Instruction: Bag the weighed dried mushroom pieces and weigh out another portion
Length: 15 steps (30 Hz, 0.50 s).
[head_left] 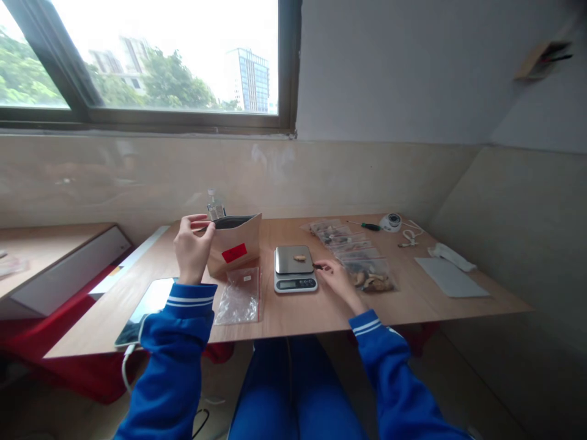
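My left hand (192, 249) is at the upper left edge of a brown paper bag (243, 235) with a red label, its thumb and fingers closed on the rim. The bag stands upright with its mouth apart, and its contents are hidden. My right hand (338, 278) pinches a small dark piece (317, 266), too small to name, at the right edge of a kitchen scale (285, 266). One pale tan dried piece (299, 258) lies on the scale's steel plate. A clear zip bag (239, 299) lies flat in front of the paper bag.
Zip bags (369, 275) of dried pieces overlap right of the scale. Behind them are a green screwdriver (370, 227) and a white dome camera (391, 222). A white sheet (449, 278) lies far right. A tablet (149, 308) with a cable lies left; a clear bottle (215, 206) stands behind.
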Tool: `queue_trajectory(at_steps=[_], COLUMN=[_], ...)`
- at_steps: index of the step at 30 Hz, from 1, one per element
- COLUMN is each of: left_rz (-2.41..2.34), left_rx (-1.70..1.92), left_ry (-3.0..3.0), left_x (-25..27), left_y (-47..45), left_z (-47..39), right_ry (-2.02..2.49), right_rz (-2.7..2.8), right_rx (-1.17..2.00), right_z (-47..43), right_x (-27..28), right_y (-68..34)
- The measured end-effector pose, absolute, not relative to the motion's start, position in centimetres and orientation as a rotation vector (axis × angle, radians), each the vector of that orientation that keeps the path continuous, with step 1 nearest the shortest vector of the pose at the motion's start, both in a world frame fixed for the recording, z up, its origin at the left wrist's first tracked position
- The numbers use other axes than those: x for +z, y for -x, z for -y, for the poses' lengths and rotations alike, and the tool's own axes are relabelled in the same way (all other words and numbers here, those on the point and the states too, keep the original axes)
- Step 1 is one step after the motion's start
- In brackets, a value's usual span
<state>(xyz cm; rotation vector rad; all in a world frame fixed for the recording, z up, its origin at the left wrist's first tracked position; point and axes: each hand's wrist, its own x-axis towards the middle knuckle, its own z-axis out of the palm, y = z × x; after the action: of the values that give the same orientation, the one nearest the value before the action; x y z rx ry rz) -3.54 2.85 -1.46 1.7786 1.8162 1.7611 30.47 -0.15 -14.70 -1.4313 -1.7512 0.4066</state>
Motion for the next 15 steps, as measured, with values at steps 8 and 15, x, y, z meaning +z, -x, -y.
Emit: queue_trajectory(at_steps=[8,15], left_rz=[-1.881,-1.85], left_rx=[1.369,1.137], left_ry=[-2.127,-2.198], left_x=[-0.6,-3.1], left_y=[3.3,1.9], left_z=[-0.1,3.7], right_ry=[1.33,0.826], right_rz=[1.676,2.008], right_rx=[0.349,0.454], right_z=[2.3,7.2], right_x=[-8.4,-4.1], right_y=[-25.6,-16.5])
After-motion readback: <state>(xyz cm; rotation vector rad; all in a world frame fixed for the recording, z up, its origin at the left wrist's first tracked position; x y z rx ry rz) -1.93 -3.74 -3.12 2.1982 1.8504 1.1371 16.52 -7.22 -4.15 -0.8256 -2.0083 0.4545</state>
